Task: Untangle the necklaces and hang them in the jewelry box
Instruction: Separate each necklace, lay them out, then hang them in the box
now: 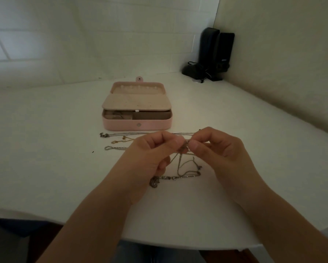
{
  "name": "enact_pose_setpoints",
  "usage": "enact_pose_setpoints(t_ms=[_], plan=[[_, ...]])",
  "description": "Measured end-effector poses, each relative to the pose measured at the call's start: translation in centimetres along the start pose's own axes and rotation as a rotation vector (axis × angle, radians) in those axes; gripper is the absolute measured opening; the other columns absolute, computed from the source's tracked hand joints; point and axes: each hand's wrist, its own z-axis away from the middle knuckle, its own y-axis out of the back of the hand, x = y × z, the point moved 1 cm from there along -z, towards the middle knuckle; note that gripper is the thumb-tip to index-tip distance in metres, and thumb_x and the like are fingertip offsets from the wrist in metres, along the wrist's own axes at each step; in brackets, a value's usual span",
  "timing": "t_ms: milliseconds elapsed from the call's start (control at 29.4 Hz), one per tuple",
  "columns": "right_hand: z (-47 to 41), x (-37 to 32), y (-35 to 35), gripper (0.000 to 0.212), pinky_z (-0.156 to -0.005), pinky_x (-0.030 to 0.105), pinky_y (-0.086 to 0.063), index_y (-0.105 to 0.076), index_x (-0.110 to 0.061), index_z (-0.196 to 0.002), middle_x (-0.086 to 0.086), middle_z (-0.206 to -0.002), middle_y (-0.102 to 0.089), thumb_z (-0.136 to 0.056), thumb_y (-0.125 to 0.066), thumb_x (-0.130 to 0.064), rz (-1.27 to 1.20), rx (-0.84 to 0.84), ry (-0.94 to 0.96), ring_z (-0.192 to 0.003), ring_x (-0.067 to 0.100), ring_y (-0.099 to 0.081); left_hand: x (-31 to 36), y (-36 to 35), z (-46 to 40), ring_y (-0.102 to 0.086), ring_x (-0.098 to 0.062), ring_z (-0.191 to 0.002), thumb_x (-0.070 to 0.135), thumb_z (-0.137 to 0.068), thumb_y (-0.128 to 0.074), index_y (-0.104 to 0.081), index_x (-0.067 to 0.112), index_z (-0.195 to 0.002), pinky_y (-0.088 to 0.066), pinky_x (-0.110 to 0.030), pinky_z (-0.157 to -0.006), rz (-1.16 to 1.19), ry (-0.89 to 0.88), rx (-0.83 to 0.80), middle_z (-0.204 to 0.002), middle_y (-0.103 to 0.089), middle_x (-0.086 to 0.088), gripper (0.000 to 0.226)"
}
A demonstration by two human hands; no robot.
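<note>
A knot of thin metal necklaces (183,149) is lifted a little above the white table. My left hand (150,154) pinches it from the left and my right hand (216,147) pinches it from the right, fingertips nearly touching. Loose chain loops (186,171) hang below the knot and trail onto the table, ending in a clasp and a small heap (154,182). Other chain ends (110,141) lie stretched out to the left. Behind them the pink jewelry box (137,124) stands open, with a row of hooks (138,88) in its lid.
Two black speakers (216,54) with cables stand in the far right corner by the wall. The round white table (45,149) has its front edge close to my body. A small dark speck (92,152) lies left of the chains.
</note>
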Motion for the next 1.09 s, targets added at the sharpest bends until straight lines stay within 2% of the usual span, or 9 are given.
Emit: enact_pose_setpoints(t_ms=[136,272,374,510,612,680,884,986,1088], plan=[[-0.09,-0.04,0.26,0.008,-0.07,0.023,-0.041,-0.067,-0.021,-0.069,-0.002,-0.072,-0.061,-0.071,-0.068,-0.028,-0.153,0.018,-0.085,-0.07,0.011,-0.053,-0.02,0.03,-0.1,-0.034,-0.003,-0.038,0.023,-0.088,-0.051,-0.07,0.015,-0.077,-0.024,-0.012,-0.034,-0.021,0.032,0.016,-0.069,-0.069,0.002,0.023],[-0.15,-0.07,0.26,0.011,-0.069,0.018,-0.044,-0.067,-0.021,-0.067,-0.007,-0.067,-0.064,-0.076,-0.06,-0.021,-0.193,-0.001,-0.089,-0.068,0.006,-0.056,0.04,-0.24,0.06,-0.031,-0.004,-0.037,0.027,-0.071,-0.063,-0.068,0.016,-0.068,-0.026,-0.014,-0.036,-0.127,-0.016,-0.005,-0.059,-0.063,0.005,0.013],[-0.13,-0.23,0.22,0.011,-0.069,0.018,-0.043,-0.066,-0.019,-0.066,-0.008,-0.065,-0.063,-0.075,-0.06,-0.021,-0.203,-0.019,-0.099,-0.068,0.006,-0.055,0.02,-0.22,-0.03,-0.033,-0.006,-0.037,0.019,-0.078,-0.064,-0.067,0.019,-0.063,-0.028,-0.018,-0.038,-0.207,-0.079,0.064,-0.056,-0.062,0.006,0.016],[-0.11,-0.08,0.09,0.016,-0.072,0.026,-0.04,-0.066,-0.019,-0.065,-0.003,-0.066,-0.06,-0.067,-0.064,-0.034,-0.173,-0.034,-0.141,-0.071,0.013,-0.051,0.19,-0.25,-0.13,-0.038,-0.003,-0.038,0.013,-0.084,-0.059,-0.064,0.017,-0.068,-0.035,-0.013,-0.04,-0.247,-0.166,0.134,-0.048,-0.059,0.012,0.018],[-0.12,-0.02,-0.04,0.02,-0.069,0.036,-0.031,-0.063,-0.02,-0.063,0.003,-0.065,-0.05,-0.065,-0.06,-0.04,-0.108,-0.042,-0.163,-0.069,0.019,-0.04,0.27,-0.32,-0.05,-0.039,-0.002,-0.039,0.012,-0.086,-0.057,-0.064,0.017,-0.072,-0.036,-0.012,-0.041,-0.275,-0.196,0.104,-0.045,-0.056,0.013,0.017],[-0.13,-0.08,-0.21,0.02,-0.068,0.036,-0.028,-0.06,-0.021,-0.061,0.007,-0.065,-0.046,-0.064,-0.058,-0.04,-0.07,-0.074,-0.17,-0.069,0.021,-0.037,0.21,-0.33,-0.01,-0.04,-0.002,-0.039,0.013,-0.087,-0.056,-0.063,0.019,-0.072,-0.036,-0.012,-0.041,-0.305,-0.204,0.084,-0.046,-0.057,0.014,0.018],[-0.02,0.07,0.08,0.015,-0.066,0.034,-0.033,-0.06,-0.023,-0.067,0.003,-0.066,-0.052,-0.068,-0.057,-0.038,-0.059,-0.062,-0.108,-0.066,0.021,-0.041,0.01,-0.31,-0.05,-0.041,-0.004,-0.042,0.019,-0.086,-0.056,-0.062,0.02,-0.071,-0.037,-0.017,-0.043,-0.333,-0.191,0.087,-0.054,-0.059,0.011,0.016],[-0.04,0.16,0.22,0.015,-0.072,0.028,-0.043,-0.061,-0.019,-0.071,-0.001,-0.071,-0.062,-0.073,-0.057,-0.033,-0.132,-0.073,-0.073,-0.073,0.016,-0.054,0.07,-0.45,0.02,-0.04,-0.005,-0.041,0.018,-0.086,-0.057,-0.061,0.018,-0.07,-0.038,-0.017,-0.042,-0.326,-0.179,0.07,-0.053,-0.058,0.011,0.017],[-0.07,0.35,0.15,0.018,-0.077,0.031,-0.043,-0.062,-0.016,-0.075,-0.001,-0.074,-0.063,-0.075,-0.057,-0.033,-0.15,-0.092,-0.074,-0.077,0.015,-0.056,0.19,-0.53,0.0,-0.039,-0.005,-0.04,0.014,-0.085,-0.057,-0.06,0.019,-0.067,-0.036,-0.016,-0.041,-0.307,-0.18,0.059,-0.05,-0.057,0.01,0.019]])
